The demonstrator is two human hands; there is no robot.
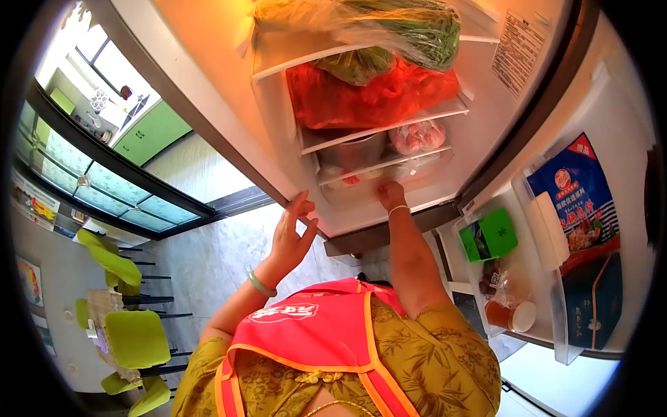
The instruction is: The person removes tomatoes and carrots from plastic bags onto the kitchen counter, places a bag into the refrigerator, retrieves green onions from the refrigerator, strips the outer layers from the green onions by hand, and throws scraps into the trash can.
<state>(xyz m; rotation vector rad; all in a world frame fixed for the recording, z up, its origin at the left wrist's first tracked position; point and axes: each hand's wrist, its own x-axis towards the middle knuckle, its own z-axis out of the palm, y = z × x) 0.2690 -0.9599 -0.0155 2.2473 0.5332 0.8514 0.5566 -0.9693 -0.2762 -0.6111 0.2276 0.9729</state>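
Orange light warms the upper refrigerator [226, 66], daylight glares white at the kitchen window [90, 43], and fisheye distortion curves the black-cornered edges.

The right hand [390, 195] is inside the open fridge [479, 142], the left hand [292, 235] beside it.

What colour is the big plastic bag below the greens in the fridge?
The bag is red, best seen in the head view.

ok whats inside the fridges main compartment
Among other things, leafy greens in clear plastic at the top, a red bag below, then a bag of pinkish food; the right hand is lowest. The red bag's contents and anything behind are covered.
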